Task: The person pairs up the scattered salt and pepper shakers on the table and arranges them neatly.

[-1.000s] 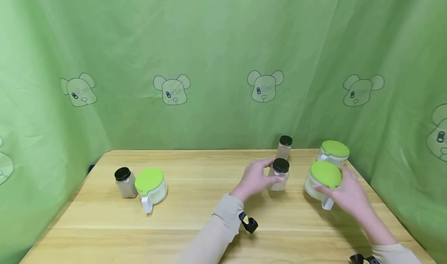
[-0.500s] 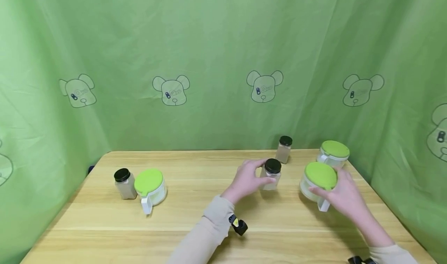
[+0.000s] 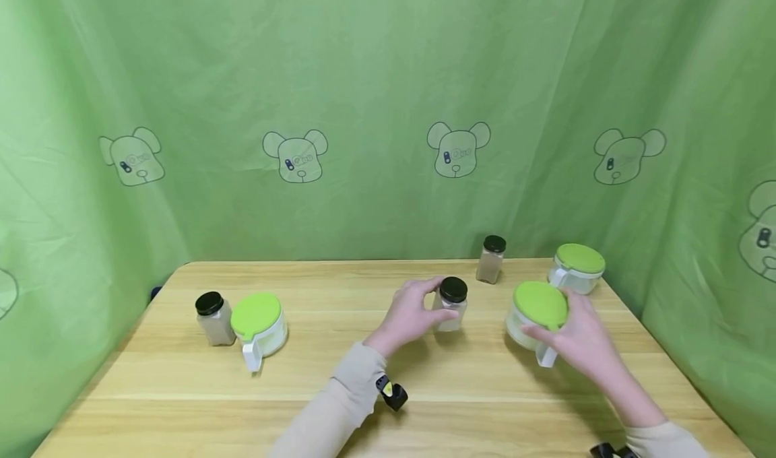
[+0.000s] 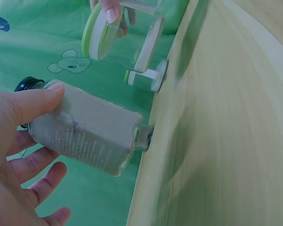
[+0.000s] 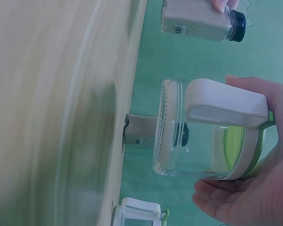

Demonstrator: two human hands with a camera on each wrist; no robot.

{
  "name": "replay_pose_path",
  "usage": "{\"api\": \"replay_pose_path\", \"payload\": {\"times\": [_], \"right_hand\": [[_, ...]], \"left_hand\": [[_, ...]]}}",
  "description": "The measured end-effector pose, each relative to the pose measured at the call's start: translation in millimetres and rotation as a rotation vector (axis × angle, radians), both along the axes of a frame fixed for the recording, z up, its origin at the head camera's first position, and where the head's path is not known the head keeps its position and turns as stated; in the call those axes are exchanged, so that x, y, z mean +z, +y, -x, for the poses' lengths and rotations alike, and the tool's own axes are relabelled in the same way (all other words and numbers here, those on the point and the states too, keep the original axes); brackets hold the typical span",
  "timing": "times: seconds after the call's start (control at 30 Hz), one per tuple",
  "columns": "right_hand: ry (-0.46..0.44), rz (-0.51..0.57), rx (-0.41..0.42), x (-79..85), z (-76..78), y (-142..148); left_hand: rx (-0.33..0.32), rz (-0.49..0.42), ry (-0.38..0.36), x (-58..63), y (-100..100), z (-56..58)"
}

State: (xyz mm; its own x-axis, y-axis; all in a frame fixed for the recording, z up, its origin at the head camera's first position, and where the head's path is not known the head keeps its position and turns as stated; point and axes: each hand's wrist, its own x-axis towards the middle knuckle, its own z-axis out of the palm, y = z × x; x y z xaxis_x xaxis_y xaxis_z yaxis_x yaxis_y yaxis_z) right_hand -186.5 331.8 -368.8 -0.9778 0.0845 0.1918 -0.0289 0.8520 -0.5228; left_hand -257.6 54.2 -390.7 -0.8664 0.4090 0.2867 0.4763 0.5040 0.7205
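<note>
Left hand (image 3: 409,314) pinches a black-lidded jar (image 3: 453,303) near its neck, right hand (image 3: 578,340) grips a green-lidded pot (image 3: 536,318) around its lid, both roughly upright, off the bench (image 3: 176,411); holding high likely leaves their bases unobstructed

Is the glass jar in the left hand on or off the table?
Off: left wrist view shows a gap between glass jar and table.

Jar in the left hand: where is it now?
In the head view, the jar is just right of centre, held above the table by the left hand; the pot in the right hand is to its right.
</note>
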Motion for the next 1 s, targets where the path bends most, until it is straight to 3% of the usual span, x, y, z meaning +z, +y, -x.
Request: {"api": "replay_pose_path", "payload": {"times": [0.33,1.0], "right_hand": [[-0.022,0.026,0.013,0.1,3.3,-18.3],[0.011,0.075,0.042,3.7,17.2,-57.1]], "left_hand": [[-0.022,-0.007,0.015,-4.8,-19.8,2.8],[0.003,-0.039,0.009,-4.4,-63.4,5.8]]}}
